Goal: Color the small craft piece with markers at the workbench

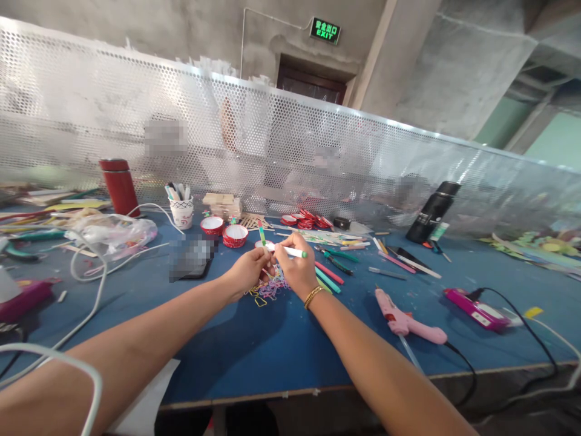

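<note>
Over the middle of the table my left hand (249, 272) pinches a thin flat stick (262, 233) that stands upright, coloured green with red near its top. My right hand (297, 266), a gold bracelet at the wrist, is closed around a white marker (293, 251) with a green end. The marker's other end points at the lower part of the stick; whether it touches cannot be made out. Below both hands lies a heap of coloured loops (271, 287). Pink, teal and green markers (327, 280) lie beside my right hand.
To the right are a pink glue gun (403, 321), a magenta power strip (479, 309), a black bottle (433, 212) and pliers (338, 260). Leftward are red tape rolls (235, 236), a phone (193, 259), a pen cup (181, 213), a red thermos (119, 186) and white cables (97, 290).
</note>
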Available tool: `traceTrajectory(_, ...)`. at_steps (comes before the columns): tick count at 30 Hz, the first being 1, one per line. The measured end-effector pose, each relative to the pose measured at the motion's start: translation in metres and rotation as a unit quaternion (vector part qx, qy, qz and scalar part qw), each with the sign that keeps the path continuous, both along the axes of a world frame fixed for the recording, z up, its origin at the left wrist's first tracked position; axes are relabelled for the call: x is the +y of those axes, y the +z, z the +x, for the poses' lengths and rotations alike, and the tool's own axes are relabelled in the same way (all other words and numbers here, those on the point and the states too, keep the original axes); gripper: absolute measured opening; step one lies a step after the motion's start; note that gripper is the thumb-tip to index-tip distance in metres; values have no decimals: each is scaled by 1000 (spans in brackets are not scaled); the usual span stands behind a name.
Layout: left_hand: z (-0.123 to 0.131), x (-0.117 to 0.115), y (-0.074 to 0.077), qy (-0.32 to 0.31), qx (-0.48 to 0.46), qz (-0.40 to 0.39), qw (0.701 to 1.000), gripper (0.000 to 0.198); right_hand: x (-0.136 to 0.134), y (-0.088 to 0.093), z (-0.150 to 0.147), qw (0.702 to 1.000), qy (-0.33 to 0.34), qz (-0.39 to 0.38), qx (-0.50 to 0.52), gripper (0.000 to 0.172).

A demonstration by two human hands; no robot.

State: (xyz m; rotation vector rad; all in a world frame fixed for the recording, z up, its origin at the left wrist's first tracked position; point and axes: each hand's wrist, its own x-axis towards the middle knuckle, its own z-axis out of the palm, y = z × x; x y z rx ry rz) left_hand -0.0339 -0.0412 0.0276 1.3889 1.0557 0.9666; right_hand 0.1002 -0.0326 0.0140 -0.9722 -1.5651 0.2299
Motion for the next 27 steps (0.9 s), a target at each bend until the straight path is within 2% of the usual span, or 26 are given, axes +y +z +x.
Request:
traceTrajectory(20,-1,1,-1,2,0,6,1000,20,1,-2,-1,1000,9,-2,-2,12)
traceTrajectory(27,-1,-1,2,3,-5,2,1000,20,0,0,0,1000,-7,9,0,13)
